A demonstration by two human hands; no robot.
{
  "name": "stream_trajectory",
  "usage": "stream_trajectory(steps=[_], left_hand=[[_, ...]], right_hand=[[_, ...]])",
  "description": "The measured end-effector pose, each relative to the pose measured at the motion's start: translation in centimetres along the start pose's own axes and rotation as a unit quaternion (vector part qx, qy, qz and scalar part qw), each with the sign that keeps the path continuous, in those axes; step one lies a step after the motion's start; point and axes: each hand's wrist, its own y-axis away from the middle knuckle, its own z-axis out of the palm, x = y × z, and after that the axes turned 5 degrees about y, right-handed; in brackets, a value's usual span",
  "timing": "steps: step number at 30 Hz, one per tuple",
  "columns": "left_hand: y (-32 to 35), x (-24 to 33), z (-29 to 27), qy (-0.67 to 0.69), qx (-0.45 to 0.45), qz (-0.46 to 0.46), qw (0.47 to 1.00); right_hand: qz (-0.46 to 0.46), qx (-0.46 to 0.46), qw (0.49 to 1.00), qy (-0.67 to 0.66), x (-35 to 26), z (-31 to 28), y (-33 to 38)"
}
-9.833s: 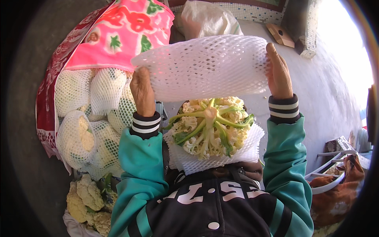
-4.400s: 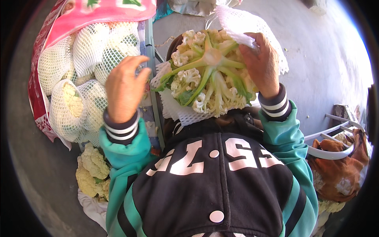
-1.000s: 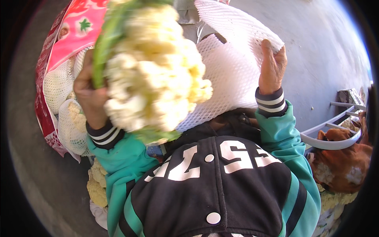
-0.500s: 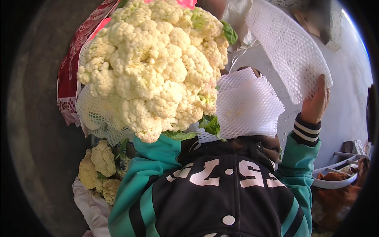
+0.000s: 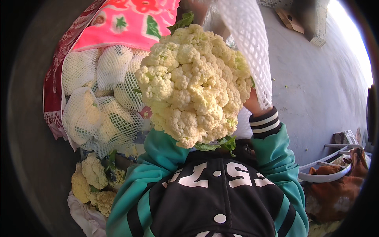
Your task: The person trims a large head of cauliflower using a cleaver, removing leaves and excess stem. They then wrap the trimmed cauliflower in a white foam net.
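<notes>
A large cream cauliflower [image 5: 193,87] with a few green leaves is held up in front of my chest. My left sleeve [image 5: 164,148] runs up beneath it; the left hand itself is hidden behind the head, which it holds from below. My right hand [image 5: 256,104] is close by the cauliflower's right side, closed on a long white foam net sleeve [image 5: 252,47]. Its fingertips are hidden behind the net and the cauliflower. The net hangs along the cauliflower's right edge.
Several netted cauliflowers [image 5: 114,114] lie at left in a red-edged wrapping [image 5: 53,91], under a pink patterned cloth [image 5: 130,25]. Bare cauliflowers [image 5: 92,173] sit nearer, at lower left. A pale curved frame [image 5: 327,173] with brown cloth [image 5: 331,197] stands at right.
The cauliflower has moved right and away from the camera, uncovering the netted ones at left. My right hand has brought the foam net leftward, up against the cauliflower.
</notes>
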Motion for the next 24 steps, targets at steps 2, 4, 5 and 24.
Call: stream_trajectory(steps=[2, 4, 5, 24], left_hand=[[-0.4, -0.4, -0.2, 0.008, 0.000, -0.009, 1.000], [-0.7, -0.7, -0.6, 0.018, 0.003, -0.016, 1.000], [-0.8, -0.8, -0.7, 0.023, 0.004, -0.018, 1.000], [-1.4, -2.2, -7.1, -0.267, -0.031, -0.016, 0.963]], right_hand=[[0.103, 0.006, 0.889, -0.445, 0.3, 1.1, 0.0], [0.107, 0.019, 0.928, -0.356, 0.2, 1.4, 0.2], [0.093, 0.018, 0.944, -0.317, 0.2, 1.5, 0.4], [0.108, 0.015, 0.916, -0.386, 5.9, -4.9, 2.2]])
